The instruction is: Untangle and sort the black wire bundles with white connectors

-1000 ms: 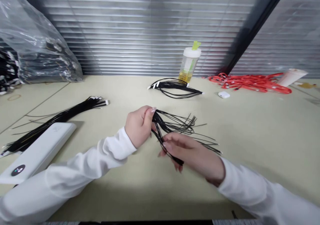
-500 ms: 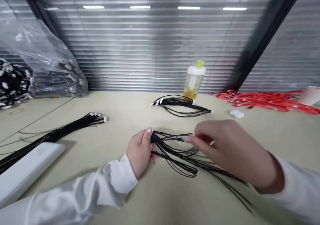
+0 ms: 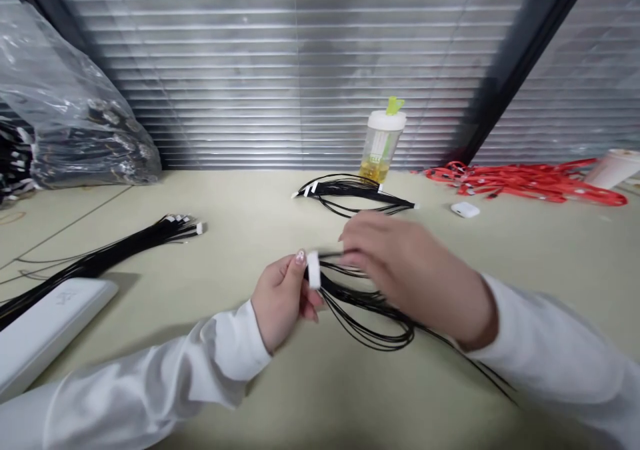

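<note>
Above the table, my left hand (image 3: 280,298) is closed on one end of a bundle of thin black wires (image 3: 363,298), its thumb pressed beside a white connector (image 3: 313,270). The wires spread and loop to the right of that end. My right hand (image 3: 413,270), slightly blurred, has its fingertips closed together on the upper strands, a short way right of the connector. Part of the bundle is hidden behind this hand, and loose wire ends show below its wrist.
A second black wire bundle (image 3: 357,191) lies behind my hands, near a drink bottle (image 3: 383,145). To the right are a white earbud case (image 3: 465,209), red straps (image 3: 530,178) and a cup (image 3: 611,169). More wires (image 3: 125,250), a white box-like device (image 3: 60,330) and a plastic bag (image 3: 90,123) are left.
My right hand has moved left, closer to my left hand. A white connector now shows by my left thumb, and the wire loops lie differently. The whole view has shifted slightly.
</note>
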`<state>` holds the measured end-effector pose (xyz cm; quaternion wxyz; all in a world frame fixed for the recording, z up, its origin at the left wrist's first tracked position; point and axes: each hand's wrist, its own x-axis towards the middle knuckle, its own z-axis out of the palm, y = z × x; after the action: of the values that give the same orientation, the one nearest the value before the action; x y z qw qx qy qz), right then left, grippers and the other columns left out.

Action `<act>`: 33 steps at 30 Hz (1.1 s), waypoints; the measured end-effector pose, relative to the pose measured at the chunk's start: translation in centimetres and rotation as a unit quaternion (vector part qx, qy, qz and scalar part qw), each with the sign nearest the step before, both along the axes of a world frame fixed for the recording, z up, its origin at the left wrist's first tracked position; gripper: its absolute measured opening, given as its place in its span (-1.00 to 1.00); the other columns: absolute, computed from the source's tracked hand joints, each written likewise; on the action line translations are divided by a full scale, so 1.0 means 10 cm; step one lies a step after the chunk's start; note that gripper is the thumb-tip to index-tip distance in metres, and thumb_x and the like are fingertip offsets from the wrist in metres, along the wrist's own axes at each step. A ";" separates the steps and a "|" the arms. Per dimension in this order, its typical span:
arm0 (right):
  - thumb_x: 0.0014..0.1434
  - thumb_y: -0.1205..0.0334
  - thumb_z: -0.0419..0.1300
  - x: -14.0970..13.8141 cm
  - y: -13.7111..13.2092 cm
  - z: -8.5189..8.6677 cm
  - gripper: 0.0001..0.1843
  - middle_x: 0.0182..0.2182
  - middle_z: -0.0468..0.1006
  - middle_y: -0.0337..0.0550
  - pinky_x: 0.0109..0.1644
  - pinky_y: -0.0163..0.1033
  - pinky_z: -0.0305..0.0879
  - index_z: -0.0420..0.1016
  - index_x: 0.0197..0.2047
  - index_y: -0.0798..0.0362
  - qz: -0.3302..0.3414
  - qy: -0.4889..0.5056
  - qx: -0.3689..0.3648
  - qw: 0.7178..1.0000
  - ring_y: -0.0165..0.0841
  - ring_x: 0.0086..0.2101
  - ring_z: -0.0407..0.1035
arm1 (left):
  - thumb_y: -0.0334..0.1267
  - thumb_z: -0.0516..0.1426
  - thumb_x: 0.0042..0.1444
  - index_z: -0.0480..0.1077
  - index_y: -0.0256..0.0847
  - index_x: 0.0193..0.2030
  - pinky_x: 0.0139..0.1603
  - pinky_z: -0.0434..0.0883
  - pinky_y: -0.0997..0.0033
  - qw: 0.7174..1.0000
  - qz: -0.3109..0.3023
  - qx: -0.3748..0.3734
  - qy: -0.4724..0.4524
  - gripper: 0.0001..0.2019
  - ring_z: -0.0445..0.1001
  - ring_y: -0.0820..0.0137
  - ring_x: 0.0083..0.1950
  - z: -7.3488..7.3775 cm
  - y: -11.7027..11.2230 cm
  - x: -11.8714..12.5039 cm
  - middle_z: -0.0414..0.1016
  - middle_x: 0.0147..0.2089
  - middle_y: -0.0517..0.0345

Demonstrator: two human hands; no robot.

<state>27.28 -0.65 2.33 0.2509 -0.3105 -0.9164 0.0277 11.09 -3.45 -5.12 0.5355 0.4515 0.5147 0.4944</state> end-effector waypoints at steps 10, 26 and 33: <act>0.25 0.30 -0.17 0.50 0.30 0.52 -0.79 -0.67 0.05 -0.46 -0.49 -0.35 -0.04 0.25 -0.23 0.15 -0.013 0.445 -0.295 0.845 -0.72 -0.63 0.01 | 0.10 -0.05 0.08 0.18 -0.26 -0.54 -0.67 0.27 0.55 0.999 -0.027 0.002 0.040 -0.57 0.27 0.54 -0.71 0.02 -0.04 -0.01 0.35 -0.67 0.19; 0.15 0.25 0.05 0.08 0.33 -0.06 -0.76 -0.44 0.36 -0.13 -0.30 -0.33 0.10 0.52 -0.30 0.14 0.070 0.001 0.034 0.997 -0.45 -0.39 0.22 | 0.01 0.00 0.08 0.28 -0.32 -0.41 -0.70 0.28 0.57 0.993 -0.117 -0.014 -0.019 -0.64 0.24 0.56 -0.72 0.05 -0.18 0.03 0.28 -0.67 0.24; 0.19 0.21 0.04 -0.04 0.28 -0.27 -0.73 -0.44 0.40 -0.14 -0.26 -0.37 0.12 0.53 -0.33 0.15 0.064 0.034 -0.020 0.997 -0.48 -0.38 0.25 | -0.06 -0.04 0.12 0.22 -0.29 -0.45 -0.70 0.30 0.50 0.992 -0.107 -0.051 -0.046 -0.69 0.23 0.51 -0.72 0.04 -0.16 0.03 0.29 -0.68 0.22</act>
<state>26.88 2.17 -0.42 0.2735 -0.2549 -0.9247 0.0723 11.41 -5.02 -4.75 0.6306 0.4529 0.4625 0.4280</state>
